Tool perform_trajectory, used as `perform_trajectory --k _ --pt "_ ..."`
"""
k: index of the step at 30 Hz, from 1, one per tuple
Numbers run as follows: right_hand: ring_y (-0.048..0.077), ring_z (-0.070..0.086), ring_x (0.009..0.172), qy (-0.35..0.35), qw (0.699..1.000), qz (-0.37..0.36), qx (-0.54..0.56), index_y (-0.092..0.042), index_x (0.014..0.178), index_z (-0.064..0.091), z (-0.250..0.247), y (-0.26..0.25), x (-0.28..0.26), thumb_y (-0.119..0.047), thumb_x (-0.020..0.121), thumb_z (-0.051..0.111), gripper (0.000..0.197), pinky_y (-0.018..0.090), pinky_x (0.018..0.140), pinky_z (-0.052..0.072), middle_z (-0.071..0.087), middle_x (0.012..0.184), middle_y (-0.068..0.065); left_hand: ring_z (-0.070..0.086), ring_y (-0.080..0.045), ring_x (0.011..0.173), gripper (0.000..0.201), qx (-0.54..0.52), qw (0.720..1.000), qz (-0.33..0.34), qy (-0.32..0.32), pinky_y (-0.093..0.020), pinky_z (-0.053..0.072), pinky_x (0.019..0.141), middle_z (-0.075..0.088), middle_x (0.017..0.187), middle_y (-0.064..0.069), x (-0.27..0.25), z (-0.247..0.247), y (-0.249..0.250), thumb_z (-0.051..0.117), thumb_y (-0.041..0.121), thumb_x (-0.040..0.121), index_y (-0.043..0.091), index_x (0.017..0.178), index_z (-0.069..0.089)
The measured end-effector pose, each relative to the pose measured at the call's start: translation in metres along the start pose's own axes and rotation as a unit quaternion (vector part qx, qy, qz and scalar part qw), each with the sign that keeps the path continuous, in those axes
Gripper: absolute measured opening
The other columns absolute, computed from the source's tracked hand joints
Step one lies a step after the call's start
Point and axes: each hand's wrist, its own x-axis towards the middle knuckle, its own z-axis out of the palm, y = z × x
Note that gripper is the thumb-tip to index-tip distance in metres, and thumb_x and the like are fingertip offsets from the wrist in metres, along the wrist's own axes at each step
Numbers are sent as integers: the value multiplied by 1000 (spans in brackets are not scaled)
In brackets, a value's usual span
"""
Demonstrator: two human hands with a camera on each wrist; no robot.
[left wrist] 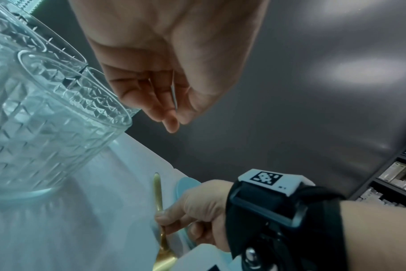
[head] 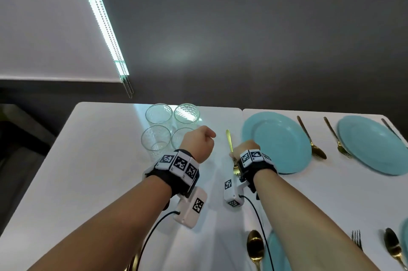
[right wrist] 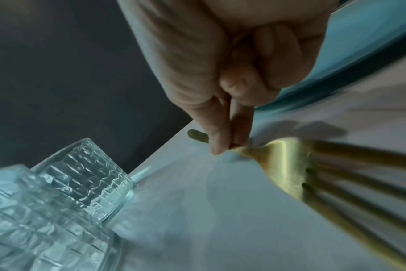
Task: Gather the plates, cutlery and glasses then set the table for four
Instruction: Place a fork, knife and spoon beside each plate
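The right hand (head: 246, 149) has its grip closed on a gold fork (right wrist: 283, 161): thumb and forefinger pinch the handle just above the tines, seen close in the right wrist view. In the head view the fork's handle (head: 229, 140) points away from the person, and the fork sits low over the white worktop (head: 88, 171), just left of a turquoise plate (head: 278, 142); whether its tines touch the surface is hard to tell, since the wrist picture is blurred.

The left hand (head: 199, 143) hangs above the worktop beside it, fingers loosely curled toward the palm. In the left wrist view a thin dark sliver shows between thumb and fingers (left wrist: 151, 99), too small to identify, so I cannot tell whether this grip holds anything.

Just left of the left hand stand four clear patterned glasses (head: 157, 113) in a tight square, upright, the nearest right one partly hidden behind the hand.

Right of the plate lie a gold spoon (head: 312, 140) and a second gold fork (head: 337, 138), then a second turquoise plate (head: 373, 144) with a dark utensil at its far right edge. Along the near edge are another gold spoon (head: 255, 246), part of a third turquoise plate (head: 272, 255) under the right forearm, a dark fork (head: 356, 239) and a further spoon (head: 393, 246). Both wrists wear black straps carrying white camera units with square markers.
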Motion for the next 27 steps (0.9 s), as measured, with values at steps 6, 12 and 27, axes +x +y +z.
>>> perform_trajectory --k 6,12,27 --pt "28 57 118 3 995 17 98 -5 126 56 -2 -12 15 -14 85 65 44 25 63 41 57 129 14 60 -16 89 27 -19 1000 4 0 -19 43 76 68 109 -5 17 5 4 43 10 93 15 110 63" --pt "28 58 68 60 996 23 64 -8 58 50 -14 -20 23 -17 78 62 25 26 59 46 61 75 9 58 -16 86 26 -26 1000 5 -3 -20 43 76 68 106 -6 27 10 8 44 11 93 15 110 63" --pt "30 60 79 56 994 13 90 -7 61 48 -33 -10 39 -27 81 70 36 29 69 46 65 90 12 61 -17 101 26 -17 1000 -7 3 -17 41 77 67 111 -4 26 20 6 44 12 94 15 111 63"
